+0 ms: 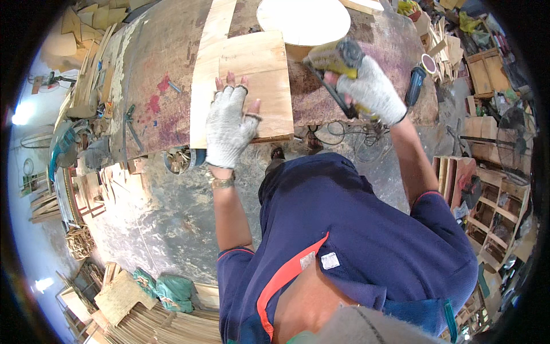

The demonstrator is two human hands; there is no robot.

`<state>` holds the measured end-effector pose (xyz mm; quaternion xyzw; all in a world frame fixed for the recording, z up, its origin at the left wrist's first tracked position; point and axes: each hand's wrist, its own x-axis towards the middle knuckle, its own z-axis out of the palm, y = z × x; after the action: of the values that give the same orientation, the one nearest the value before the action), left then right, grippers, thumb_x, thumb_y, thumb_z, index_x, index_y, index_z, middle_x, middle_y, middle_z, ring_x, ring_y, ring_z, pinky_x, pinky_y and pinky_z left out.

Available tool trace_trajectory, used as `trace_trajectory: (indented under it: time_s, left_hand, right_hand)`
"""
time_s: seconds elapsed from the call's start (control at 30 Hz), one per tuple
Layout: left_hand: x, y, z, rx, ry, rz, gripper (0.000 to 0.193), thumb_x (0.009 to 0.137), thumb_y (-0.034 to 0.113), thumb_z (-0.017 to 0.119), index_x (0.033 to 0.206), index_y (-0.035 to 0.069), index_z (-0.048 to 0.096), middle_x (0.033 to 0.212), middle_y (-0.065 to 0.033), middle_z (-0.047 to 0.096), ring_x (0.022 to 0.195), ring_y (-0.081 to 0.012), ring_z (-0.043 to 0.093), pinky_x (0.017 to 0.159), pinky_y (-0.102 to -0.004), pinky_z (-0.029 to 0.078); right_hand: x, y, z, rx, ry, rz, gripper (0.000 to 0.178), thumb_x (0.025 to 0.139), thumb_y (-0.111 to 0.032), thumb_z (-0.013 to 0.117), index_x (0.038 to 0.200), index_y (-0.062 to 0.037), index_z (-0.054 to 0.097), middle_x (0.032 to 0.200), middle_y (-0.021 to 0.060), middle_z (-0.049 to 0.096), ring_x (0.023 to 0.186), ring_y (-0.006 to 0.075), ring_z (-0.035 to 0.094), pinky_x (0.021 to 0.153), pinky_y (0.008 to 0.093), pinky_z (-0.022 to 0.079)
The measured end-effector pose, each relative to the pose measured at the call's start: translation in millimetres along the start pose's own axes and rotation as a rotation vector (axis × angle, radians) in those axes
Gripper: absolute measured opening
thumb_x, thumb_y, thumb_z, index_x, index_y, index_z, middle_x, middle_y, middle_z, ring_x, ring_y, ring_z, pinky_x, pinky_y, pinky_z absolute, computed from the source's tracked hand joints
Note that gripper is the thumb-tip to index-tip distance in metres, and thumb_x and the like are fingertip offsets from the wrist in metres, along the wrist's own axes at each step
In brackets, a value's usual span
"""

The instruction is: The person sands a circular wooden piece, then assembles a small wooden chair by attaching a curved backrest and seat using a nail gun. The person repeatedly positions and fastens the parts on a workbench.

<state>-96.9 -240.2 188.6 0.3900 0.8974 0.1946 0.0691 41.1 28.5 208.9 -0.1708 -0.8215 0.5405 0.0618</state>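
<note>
My left hand [229, 123], in a grey-white glove with bare fingertips, lies flat on a pale rectangular wooden board [263, 74], fingers apart. The board overlaps a longer pale plank [201, 86] that runs away across the workbench [152, 63]. In my right hand [375, 94], gloved the same way, is a yellow and black nail gun [332, 60]. It is raised to the right of the board, apart from it. Beyond the boards sits a white round panel [303, 22], partly cut off by the upper edge.
Green-handled pincers [133, 127] lie at the bench's left. A dark blue cylindrical tool [415, 86] lies at its right end. Thin hose or cable [358, 137] loops below the near edge. Teal power saw [62, 146] stands far left; wood scraps [447, 49] pile up at the right.
</note>
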Motion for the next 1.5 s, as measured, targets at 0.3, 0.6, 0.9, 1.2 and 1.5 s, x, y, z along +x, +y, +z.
trace_trajectory:
  time_s: [0.3,0.6,0.9,1.2,1.5]
  left_hand:
    - [-12,-14,43,0.363,0.177,0.143,0.133,0.065,0.070,0.083,0.167,0.008,0.025,0.172,-0.0292,0.019,0.160,-0.0492,0.014,0.128,-0.0623,0.012]
    - [-8,-27,70,0.192,0.426,0.214,0.128,0.061,0.074,0.084,0.162,0.010,0.039,0.168,-0.0245,0.031,0.157,-0.0458,0.026,0.122,-0.0605,0.031]
    - [-5,-27,73,0.162,0.462,0.212,0.124,0.063,0.074,0.080,0.162,0.011,0.041,0.168,-0.0218,0.035,0.158,-0.0420,0.028,0.119,-0.0594,0.035]
    - [-7,-25,70,0.097,0.454,0.179,0.124,0.060,0.076,0.078,0.162,0.015,0.043,0.171,-0.0142,0.033,0.158,-0.0370,0.029,0.117,-0.0579,0.038]
    - [-6,-27,75,0.011,0.480,0.180,0.116,0.062,0.071,0.082,0.160,0.019,0.047,0.172,-0.0118,0.031,0.159,-0.0349,0.027,0.115,-0.0612,0.039]
  right_hand:
    - [48,-51,-30,-0.233,-0.276,-0.085,0.024,0.098,-0.027,0.073,0.108,-0.0059,0.075,0.071,-0.0007,0.070,0.047,0.0065,0.056,0.041,0.0241,0.045]
    - [75,-64,-28,-0.342,-0.462,0.002,0.033,0.098,-0.029,0.077,0.119,-0.0052,0.070,0.085,0.0003,0.075,0.049,0.0044,0.055,0.043,0.0215,0.045]
    - [58,-75,-16,-0.852,-0.348,-0.248,0.047,0.093,-0.041,0.078,0.115,-0.0001,0.071,0.085,0.0139,0.074,0.065,0.0234,0.069,0.059,0.0359,0.056]
    - [29,-76,-12,-0.760,-0.405,-0.024,0.052,0.087,-0.035,0.082,0.123,-0.0001,0.069,0.100,0.0204,0.077,0.091,0.0346,0.075,0.081,0.0431,0.060]
    - [-7,-74,2,-0.844,-0.317,-0.327,0.054,0.085,-0.029,0.083,0.129,-0.0034,0.065,0.107,0.0208,0.074,0.100,0.0408,0.072,0.085,0.0443,0.058]
